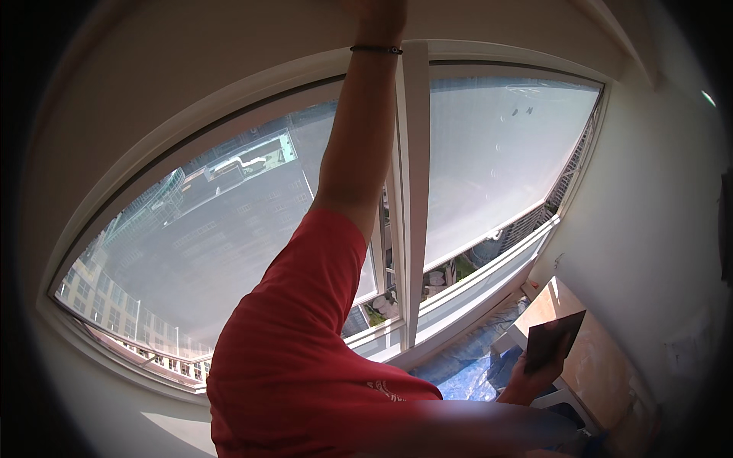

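My left arm, in a red short sleeve, reaches straight up across the middle of the head view. Only the wrist, with a dark bracelet (376, 49), and the base of my left hand (379, 15) show at the upper edge, close to the pale surface above the windows. Its fingers are out of sight, so what it touches cannot be made out. Low on the right, my right hand (536, 375) grips a dark flat rectangular piece (555, 338) by its lower left edge. The piece is tilted, and its exact kind is unclear.
Two wide windows (500, 160) with lowered translucent shades fill the background, split by a white post (414, 198). Below them lies blue plastic sheeting (466, 374). A light wooden panel (592, 366) stands behind my right hand, near the white wall (641, 191).
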A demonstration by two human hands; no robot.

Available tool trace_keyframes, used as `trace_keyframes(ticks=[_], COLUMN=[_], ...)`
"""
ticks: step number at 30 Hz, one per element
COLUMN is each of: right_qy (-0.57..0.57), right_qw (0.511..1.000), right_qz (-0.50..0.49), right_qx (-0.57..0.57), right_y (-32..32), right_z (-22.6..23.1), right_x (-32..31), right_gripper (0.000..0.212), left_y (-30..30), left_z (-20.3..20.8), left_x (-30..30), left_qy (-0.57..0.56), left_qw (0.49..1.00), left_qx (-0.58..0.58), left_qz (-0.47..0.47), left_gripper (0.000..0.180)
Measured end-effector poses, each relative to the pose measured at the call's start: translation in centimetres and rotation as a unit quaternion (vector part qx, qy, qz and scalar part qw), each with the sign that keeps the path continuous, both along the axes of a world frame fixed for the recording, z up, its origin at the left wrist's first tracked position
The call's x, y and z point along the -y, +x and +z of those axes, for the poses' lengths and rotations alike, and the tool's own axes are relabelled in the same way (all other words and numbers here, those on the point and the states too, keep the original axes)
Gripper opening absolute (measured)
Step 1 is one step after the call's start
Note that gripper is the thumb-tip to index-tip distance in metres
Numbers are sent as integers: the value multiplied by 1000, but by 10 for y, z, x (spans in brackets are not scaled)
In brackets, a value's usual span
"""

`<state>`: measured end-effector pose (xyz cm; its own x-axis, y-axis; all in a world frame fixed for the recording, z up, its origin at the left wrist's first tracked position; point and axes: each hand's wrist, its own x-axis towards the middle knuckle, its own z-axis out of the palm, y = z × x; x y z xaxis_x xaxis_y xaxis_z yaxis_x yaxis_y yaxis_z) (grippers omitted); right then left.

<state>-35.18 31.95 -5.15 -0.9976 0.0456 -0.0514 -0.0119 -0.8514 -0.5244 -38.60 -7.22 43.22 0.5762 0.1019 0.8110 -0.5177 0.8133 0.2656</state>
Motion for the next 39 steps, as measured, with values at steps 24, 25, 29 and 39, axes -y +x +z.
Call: trace_keyframes(ticks=[24,25,29,39], right_qy=[81,145,-49,-128], right_qw=[972,961,983,991], right_qz=[-222,-235,-173,-27], right_qx=[7,17,25,-43], right_y=[40,42,48,32], right_z=[26,26,34,63], right_x=[-39,-39,-45,-10], right_gripper=[47,47,45,42], left_y=[-217,-218,-178,48], left_z=[-12,-20,-106,-370], left_x=[-43,-46,-84,-208], left_qy=[-44,-45,-8,365], left_qw=[966,950,768,197], left_qx=[192,244,335,81], left_qz=[-167,-192,-546,-906], left_gripper=[71,69,57,35])
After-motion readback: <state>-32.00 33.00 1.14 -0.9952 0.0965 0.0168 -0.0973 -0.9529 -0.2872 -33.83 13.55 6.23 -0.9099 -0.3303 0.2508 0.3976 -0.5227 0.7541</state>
